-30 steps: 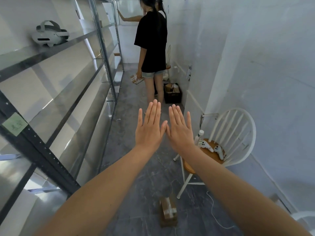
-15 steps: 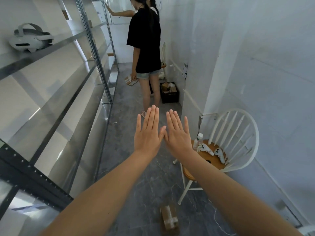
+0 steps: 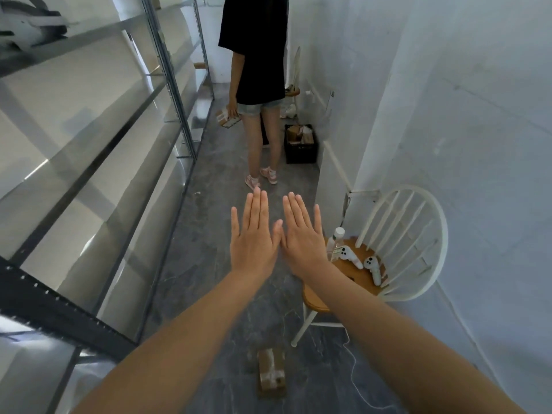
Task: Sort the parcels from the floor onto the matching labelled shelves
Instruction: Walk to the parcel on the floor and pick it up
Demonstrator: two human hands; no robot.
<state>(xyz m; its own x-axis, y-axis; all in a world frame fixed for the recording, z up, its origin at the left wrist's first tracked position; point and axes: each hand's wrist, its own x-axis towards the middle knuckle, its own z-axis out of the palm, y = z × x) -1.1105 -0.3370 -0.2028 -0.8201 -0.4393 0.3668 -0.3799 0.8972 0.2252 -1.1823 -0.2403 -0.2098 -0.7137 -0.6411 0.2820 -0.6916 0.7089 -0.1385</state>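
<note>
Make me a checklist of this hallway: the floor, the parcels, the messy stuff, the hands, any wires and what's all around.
Surface: grey veined floor.
Job's things: one taped parcel lying on the floor near the camera; more parcels in a black crate by the wall; metal shelves on the left.
Clutter: white chair holding two white controllers and a bottle; a headset on a high shelf.
Hands: left hand and right hand both flat, fingers straight, holding nothing.
Cables: thin white cable on the floor beside the chair.
Surroundings: another person stands ahead holding a small parcel; white wall on the right.
</note>
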